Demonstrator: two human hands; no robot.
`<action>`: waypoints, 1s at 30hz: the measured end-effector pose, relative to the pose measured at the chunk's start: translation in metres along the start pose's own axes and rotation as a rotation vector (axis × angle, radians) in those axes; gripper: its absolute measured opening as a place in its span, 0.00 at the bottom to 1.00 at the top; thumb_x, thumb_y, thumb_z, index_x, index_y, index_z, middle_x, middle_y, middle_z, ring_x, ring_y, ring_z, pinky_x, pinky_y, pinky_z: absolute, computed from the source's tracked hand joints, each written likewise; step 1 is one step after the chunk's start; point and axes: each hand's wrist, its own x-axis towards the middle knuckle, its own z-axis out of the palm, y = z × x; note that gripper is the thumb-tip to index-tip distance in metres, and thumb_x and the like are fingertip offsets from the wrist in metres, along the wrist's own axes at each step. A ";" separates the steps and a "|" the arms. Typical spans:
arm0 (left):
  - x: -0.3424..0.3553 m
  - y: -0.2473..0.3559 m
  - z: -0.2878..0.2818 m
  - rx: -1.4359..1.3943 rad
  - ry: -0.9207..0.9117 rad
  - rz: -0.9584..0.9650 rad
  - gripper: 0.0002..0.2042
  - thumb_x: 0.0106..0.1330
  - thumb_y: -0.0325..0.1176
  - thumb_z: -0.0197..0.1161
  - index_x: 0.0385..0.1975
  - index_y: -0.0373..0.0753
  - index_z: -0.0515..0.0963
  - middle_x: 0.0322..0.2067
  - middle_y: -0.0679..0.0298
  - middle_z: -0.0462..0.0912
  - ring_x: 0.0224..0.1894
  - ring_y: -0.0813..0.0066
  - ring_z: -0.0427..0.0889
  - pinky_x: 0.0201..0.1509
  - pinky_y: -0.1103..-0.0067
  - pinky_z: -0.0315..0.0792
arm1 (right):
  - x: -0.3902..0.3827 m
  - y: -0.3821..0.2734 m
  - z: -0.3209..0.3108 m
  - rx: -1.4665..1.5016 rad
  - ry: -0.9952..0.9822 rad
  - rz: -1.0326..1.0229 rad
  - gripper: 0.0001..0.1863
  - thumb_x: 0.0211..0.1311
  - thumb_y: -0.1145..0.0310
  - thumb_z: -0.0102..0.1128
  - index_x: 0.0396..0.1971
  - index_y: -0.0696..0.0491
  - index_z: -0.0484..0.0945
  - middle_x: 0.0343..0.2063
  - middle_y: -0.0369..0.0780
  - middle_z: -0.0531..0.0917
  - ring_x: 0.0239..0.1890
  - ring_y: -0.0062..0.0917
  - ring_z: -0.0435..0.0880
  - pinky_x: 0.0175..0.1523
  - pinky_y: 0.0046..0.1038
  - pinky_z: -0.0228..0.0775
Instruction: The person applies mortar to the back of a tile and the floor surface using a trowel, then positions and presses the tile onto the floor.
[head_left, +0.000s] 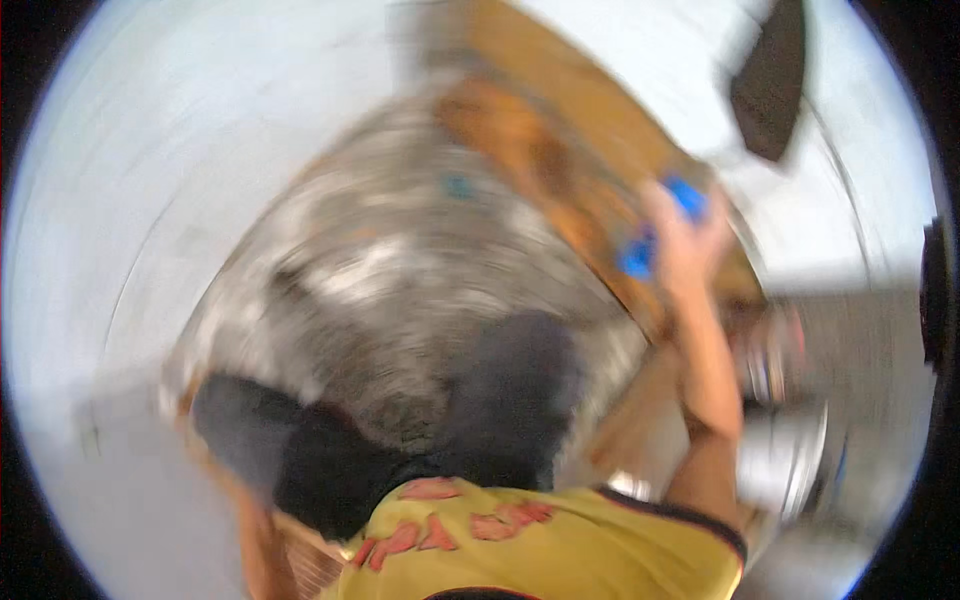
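Note:
Everything is smeared by motion. My right hand (682, 228) reaches to the right, its fingers around a blue object (638, 258) at a long orange-brown wooden board (570, 80); whether that object is one piece or two is unclear. A mottled grey surface (350, 200) with a small teal item (458, 185) lies left of the board, in front of my dark-clad legs. My left forearm (262, 540) shows at the lower left beside my left knee; the hand itself cannot be made out.
A dark angular shape (765, 80) is at the upper right. Blurred objects, including a silvery round item (790, 460), sit right of my right arm. Pale areas surround the grey surface. Another dark shape (934, 290) is at the far right rim.

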 end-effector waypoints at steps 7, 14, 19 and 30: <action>0.125 0.198 -0.046 -0.039 -0.303 0.034 0.37 0.70 0.54 0.57 0.71 0.37 0.58 0.68 0.53 0.64 0.67 0.52 0.66 0.71 0.61 0.57 | -0.129 0.022 -0.210 -0.055 0.426 0.030 0.18 0.53 0.66 0.71 0.38 0.58 0.74 0.23 0.35 0.79 0.24 0.17 0.75 0.32 0.23 0.70; 0.154 0.352 0.269 0.497 -0.580 0.623 0.26 0.74 0.44 0.55 0.66 0.34 0.68 0.64 0.53 0.70 0.66 0.64 0.69 0.70 0.72 0.61 | -0.286 -0.008 -0.329 -0.472 0.805 0.271 0.12 0.58 0.74 0.58 0.42 0.59 0.72 0.23 0.38 0.78 0.20 0.21 0.77 0.27 0.24 0.71; 0.045 0.353 0.505 0.409 -1.261 0.625 0.22 0.75 0.31 0.50 0.67 0.31 0.64 0.63 0.58 0.71 0.58 0.70 0.77 0.60 0.77 0.74 | -0.424 0.064 -0.363 -0.439 1.050 0.470 0.13 0.56 0.70 0.60 0.39 0.59 0.73 0.24 0.37 0.80 0.22 0.22 0.76 0.31 0.25 0.70; -0.045 0.100 0.697 0.021 -0.540 -0.134 0.35 0.59 0.29 0.66 0.67 0.31 0.59 0.65 0.48 0.66 0.65 0.55 0.70 0.68 0.59 0.63 | -0.502 0.115 -0.322 0.064 1.021 1.285 0.12 0.54 0.63 0.58 0.19 0.54 0.71 0.15 0.36 0.74 0.13 0.25 0.72 0.18 0.30 0.63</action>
